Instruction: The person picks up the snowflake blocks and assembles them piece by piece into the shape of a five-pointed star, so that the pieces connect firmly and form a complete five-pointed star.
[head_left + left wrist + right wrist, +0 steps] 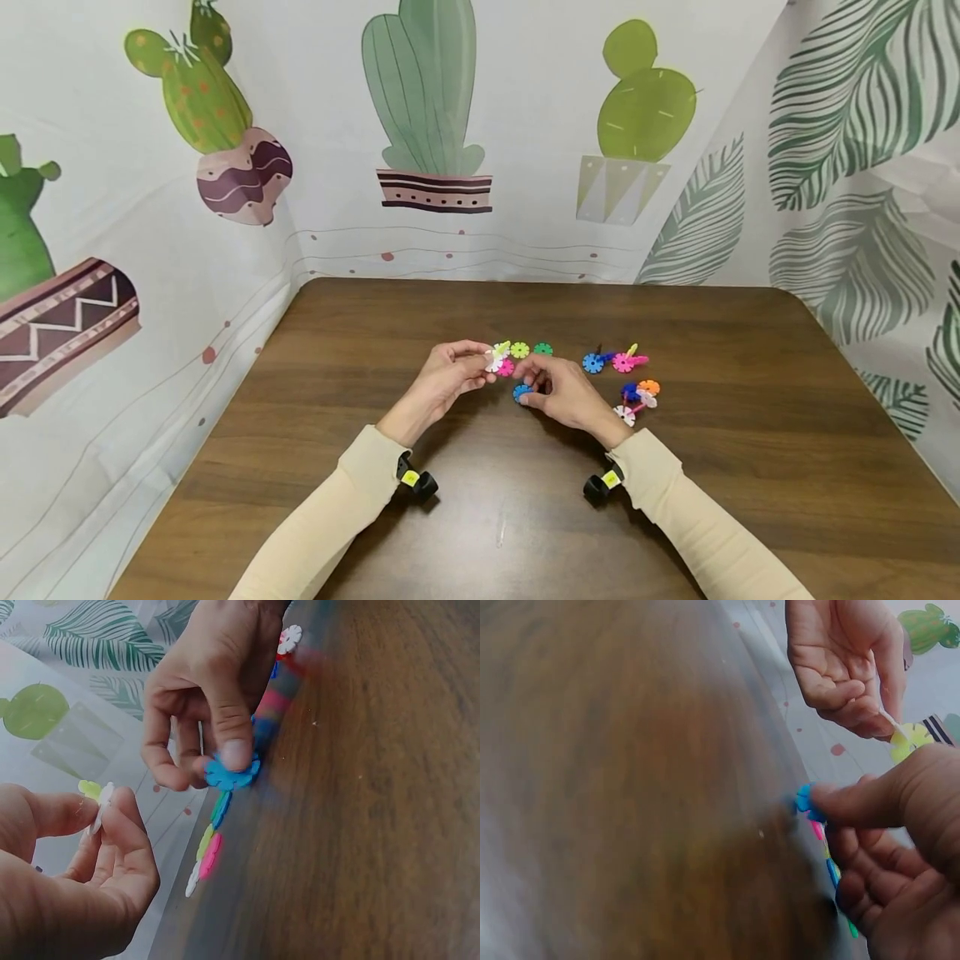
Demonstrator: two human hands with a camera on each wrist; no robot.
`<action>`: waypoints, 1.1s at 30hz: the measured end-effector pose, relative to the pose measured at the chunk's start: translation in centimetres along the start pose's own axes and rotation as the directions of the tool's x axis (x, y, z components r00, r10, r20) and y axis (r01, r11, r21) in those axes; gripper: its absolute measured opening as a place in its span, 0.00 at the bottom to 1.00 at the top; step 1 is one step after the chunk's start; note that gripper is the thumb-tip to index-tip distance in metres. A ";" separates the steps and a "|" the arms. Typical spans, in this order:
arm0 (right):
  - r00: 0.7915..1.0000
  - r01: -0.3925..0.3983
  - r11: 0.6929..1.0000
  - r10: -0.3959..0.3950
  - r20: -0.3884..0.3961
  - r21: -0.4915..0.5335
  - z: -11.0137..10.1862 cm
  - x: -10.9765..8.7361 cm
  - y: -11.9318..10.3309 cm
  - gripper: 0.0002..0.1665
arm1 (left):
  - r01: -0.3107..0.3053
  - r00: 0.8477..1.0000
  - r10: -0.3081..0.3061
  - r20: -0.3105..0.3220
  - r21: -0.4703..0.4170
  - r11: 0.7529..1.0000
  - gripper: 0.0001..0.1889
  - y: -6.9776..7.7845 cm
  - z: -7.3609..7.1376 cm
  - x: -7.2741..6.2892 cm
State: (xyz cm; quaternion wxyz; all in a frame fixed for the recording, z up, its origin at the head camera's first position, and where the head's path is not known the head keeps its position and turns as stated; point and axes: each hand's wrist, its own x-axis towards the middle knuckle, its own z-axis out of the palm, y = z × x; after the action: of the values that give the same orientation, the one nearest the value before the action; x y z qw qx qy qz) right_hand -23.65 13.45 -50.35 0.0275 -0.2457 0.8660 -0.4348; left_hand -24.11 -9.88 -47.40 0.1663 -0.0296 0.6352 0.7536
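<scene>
My left hand (442, 379) pinches a white notched disc (102, 811) between thumb and fingers. A yellow notched disc (90, 789) stands joined to the white one, at an angle to it. To the right, my right hand (566, 393) holds a blue notched disc (231, 774) by its edge, with the thumb over its face. The two discs are apart, both held above the table. Just beyond the hands lie a loose pink disc (506, 367), a yellow-green disc (520, 350) and a green disc (543, 348). A loose white disc (192, 879) shows in the left wrist view.
Right of my right hand, a joined group with a blue disc (592, 363) and a pink disc (623, 363) lies on the brown table (750, 467). Nearer, another group has an orange disc (649, 387) and a white disc (624, 414). A cactus-print cloth (532, 125) hangs behind.
</scene>
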 end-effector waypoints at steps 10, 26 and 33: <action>0.972 0.075 0.986 -0.038 -0.233 0.150 -0.7 -0.4 -0.3 0.09 | 0.008 0.999 -0.008 0.046 0.012 1.000 0.12 -0.1 0.4 -0.3; 0.918 0.239 0.971 -0.217 -0.333 0.027 -0.5 -0.7 -1.1 0.08 | -0.039 0.997 0.031 0.073 0.105 0.994 0.08 0.3 1.1 -1.2; 0.903 0.291 0.957 -0.272 -0.333 0.006 -0.6 -0.8 -1.7 0.11 | -0.097 0.992 0.084 0.099 0.136 0.986 0.06 0.5 1.5 -1.5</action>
State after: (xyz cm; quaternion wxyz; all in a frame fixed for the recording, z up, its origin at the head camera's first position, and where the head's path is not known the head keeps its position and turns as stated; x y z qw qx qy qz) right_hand -22.43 13.36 -48.82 -0.1732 -0.2913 0.8014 -0.4928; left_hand -22.57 -8.82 -46.27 0.1628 0.0462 0.6792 0.7142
